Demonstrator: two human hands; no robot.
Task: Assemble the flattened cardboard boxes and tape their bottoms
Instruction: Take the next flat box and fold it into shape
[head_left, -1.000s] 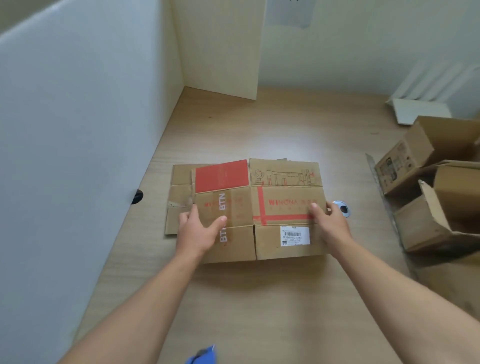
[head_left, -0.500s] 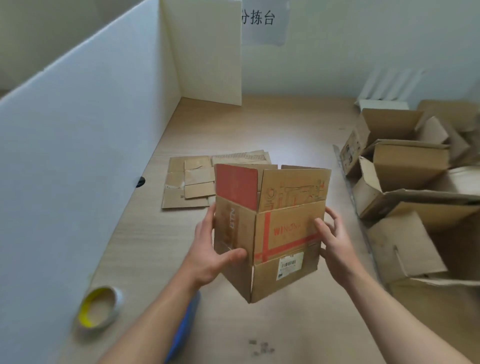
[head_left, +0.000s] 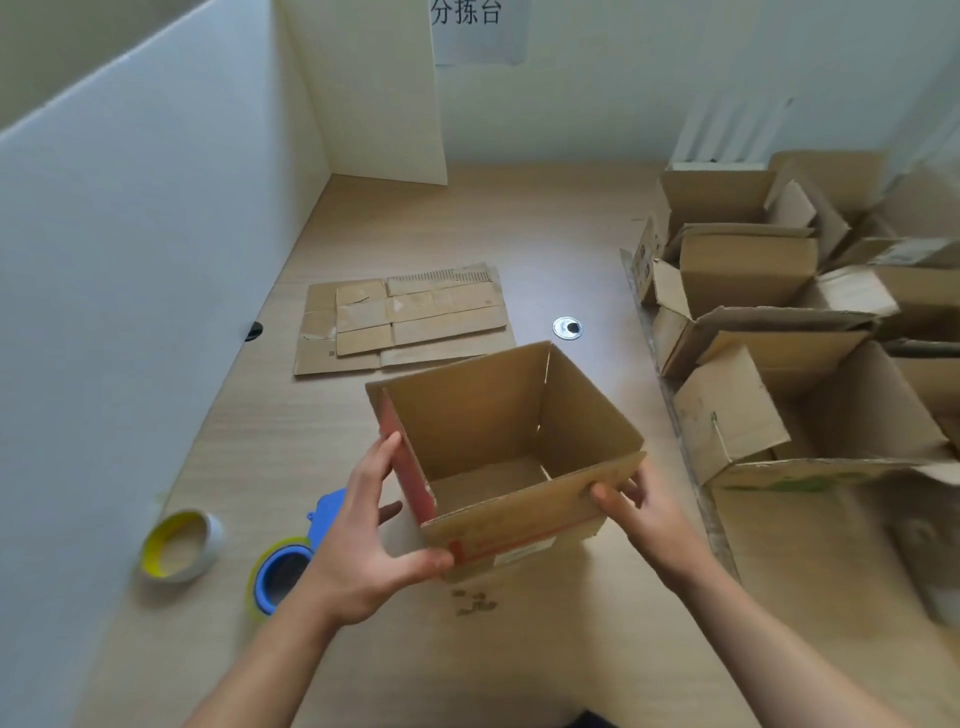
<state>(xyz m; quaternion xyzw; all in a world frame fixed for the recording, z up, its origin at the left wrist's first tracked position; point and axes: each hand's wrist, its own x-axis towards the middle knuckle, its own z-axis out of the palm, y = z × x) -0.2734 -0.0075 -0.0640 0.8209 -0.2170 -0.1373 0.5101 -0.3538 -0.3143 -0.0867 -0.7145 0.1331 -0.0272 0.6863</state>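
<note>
Head view, looking down into the open mouth of a cardboard box (head_left: 483, 415) held over the near middle of the counter (head_left: 519, 654). The left hand (head_left: 371, 535) grips the box's near left corner, with its thumb pressed on the near face and its fingers spread along the red side panel. The right hand (head_left: 647, 512) grips the near right corner, fingers curled round the edge. Whether the box bottom is closed cannot be told. Flattened cardboard boxes (head_left: 400, 322) lie stacked toward the counter's far left. Two tape rolls, one with a yellow core (head_left: 179, 543) and one with a blue core (head_left: 280, 574), rest at the near left edge beside the white partition (head_left: 130, 260). Assembled boxes (head_left: 753, 312) crowd the right edge.
</note>
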